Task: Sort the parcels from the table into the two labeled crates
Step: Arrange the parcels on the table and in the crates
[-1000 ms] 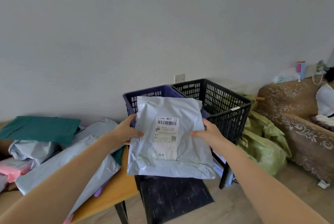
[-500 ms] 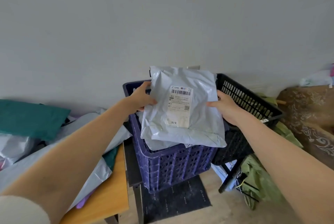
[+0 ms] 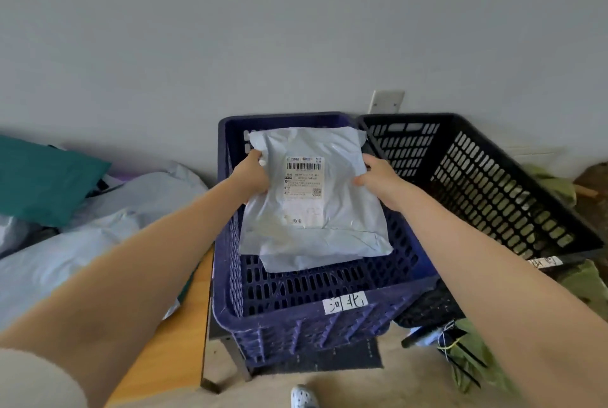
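A light grey parcel (image 3: 332, 226) with a white shipping label lies inside the blue crate (image 3: 296, 325), on top of another grey parcel (image 3: 296, 259). My left hand (image 3: 251, 177) grips its left edge and my right hand (image 3: 378, 179) grips its right edge, both down inside the crate. A white handwritten label (image 3: 344, 302) is stuck on the blue crate's near rim. To the right stands the black crate (image 3: 493, 183), tilted outward, with its own white label (image 3: 544, 262). More grey parcels (image 3: 65, 243) and a green one (image 3: 42, 177) are piled on the wooden table (image 3: 171, 348) at the left.
The crates sit on a dark stand (image 3: 223, 361) against a grey wall with a socket plate (image 3: 386, 101). Green bags (image 3: 585, 279) lie on the floor at the right. A patterned shoe (image 3: 304, 397) shows at the bottom edge.
Both hands have carried the grey parcel from in front of the crates down into the blue crate. The view has tipped downward, showing the crate's inside and label.
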Demonstrator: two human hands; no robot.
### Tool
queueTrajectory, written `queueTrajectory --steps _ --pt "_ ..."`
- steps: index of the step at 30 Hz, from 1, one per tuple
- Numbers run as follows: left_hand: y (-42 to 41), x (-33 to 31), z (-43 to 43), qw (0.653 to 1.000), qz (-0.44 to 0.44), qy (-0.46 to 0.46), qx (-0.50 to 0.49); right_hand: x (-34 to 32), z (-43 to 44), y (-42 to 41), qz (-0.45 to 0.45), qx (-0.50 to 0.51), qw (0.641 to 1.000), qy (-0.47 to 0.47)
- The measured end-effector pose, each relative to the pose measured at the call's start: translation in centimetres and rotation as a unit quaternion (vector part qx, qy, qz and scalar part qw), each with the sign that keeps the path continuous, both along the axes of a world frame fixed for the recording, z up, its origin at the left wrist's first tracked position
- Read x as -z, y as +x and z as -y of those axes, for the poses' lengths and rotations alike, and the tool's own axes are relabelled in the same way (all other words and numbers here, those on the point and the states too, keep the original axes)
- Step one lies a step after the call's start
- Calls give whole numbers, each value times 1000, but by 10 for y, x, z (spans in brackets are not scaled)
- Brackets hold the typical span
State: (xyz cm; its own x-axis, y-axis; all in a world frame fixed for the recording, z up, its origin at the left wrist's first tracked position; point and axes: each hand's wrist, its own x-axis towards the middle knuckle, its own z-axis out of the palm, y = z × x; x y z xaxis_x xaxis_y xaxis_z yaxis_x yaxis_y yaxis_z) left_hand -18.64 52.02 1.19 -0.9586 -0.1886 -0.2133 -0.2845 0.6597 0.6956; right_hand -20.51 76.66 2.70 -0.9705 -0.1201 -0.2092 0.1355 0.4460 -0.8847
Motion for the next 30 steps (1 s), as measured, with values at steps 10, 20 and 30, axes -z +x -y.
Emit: queueTrajectory --steps 10,20,30 --pt "-41 77 -18 986 103 -98 -86 89 24 -60 109 -33 992 51" --pt "-69 133 -19 960 114 -134 -217 144 54 -94 112 -31 992 41" --pt "-75 146 -24 975 -19 -148 -164 173 66 -111 94 20 995 36"
